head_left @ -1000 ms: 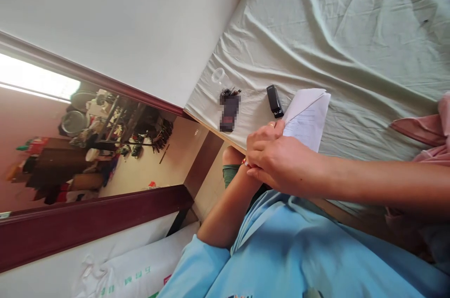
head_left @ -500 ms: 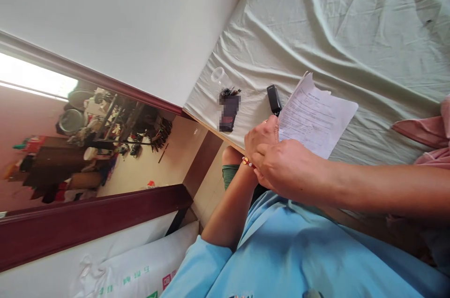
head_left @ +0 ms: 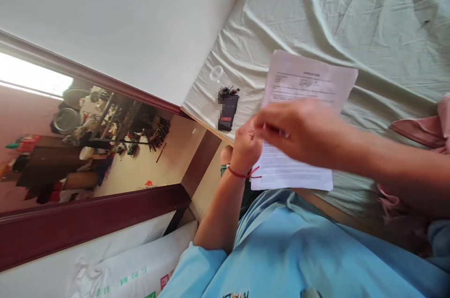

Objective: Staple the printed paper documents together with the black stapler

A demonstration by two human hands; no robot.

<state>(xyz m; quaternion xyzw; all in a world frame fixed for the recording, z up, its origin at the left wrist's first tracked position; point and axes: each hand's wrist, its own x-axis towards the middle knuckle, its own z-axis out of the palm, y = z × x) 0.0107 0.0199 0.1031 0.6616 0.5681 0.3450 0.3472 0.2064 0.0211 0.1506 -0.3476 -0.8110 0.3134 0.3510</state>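
Paper [head_left: 305, 82] now unfolded and lifted over the bed's [head_left: 386, 21] near edge; left hand [head_left: 246, 145] pinches its side, right hand [head_left: 298, 131], blurred, closed on its middle. Phone [head_left: 228, 110] at the corner.

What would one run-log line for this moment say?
left hand: grips printed sheet | right hand: over sheet, blurred | phone, clear cup: on green bedsheet

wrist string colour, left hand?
Red string, clear in the head view.
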